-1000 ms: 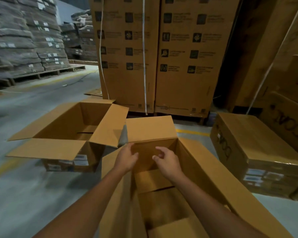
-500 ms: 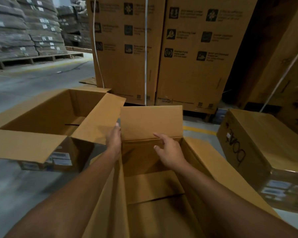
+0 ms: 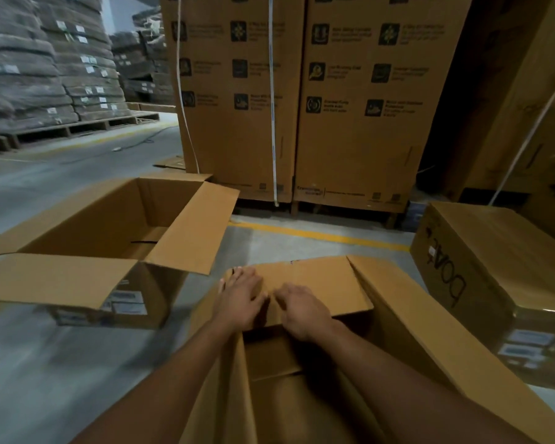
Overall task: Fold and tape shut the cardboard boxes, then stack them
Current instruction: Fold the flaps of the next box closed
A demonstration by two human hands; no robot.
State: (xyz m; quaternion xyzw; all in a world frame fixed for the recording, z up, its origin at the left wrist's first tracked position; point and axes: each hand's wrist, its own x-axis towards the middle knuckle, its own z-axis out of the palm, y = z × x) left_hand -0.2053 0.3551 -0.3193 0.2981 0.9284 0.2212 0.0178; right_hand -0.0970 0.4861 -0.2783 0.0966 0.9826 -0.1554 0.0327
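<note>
An open cardboard box [image 3: 414,341] stands on the floor right in front of me. Its far end flap [image 3: 321,286] lies folded down over the opening. My left hand [image 3: 241,299] rests flat on that flap near its left edge, fingers straight. My right hand [image 3: 302,310] presses on the flap beside it; its fingers are blurred. The long right flap [image 3: 430,331] stands out to the side. A second open box [image 3: 116,238] sits to the left, all flaps spread. A closed box [image 3: 494,267] with black lettering lies to the right.
Tall printed cartons [image 3: 302,100] on pallets stand just behind the boxes, with white straps hanging down them. Stacked grey sacks [image 3: 39,68] on pallets fill the far left. A yellow line [image 3: 318,235] crosses the grey concrete floor.
The far end flap stood upright before; both hands have pushed it down flat over the box opening. The camera view has tilted and shifted slightly.
</note>
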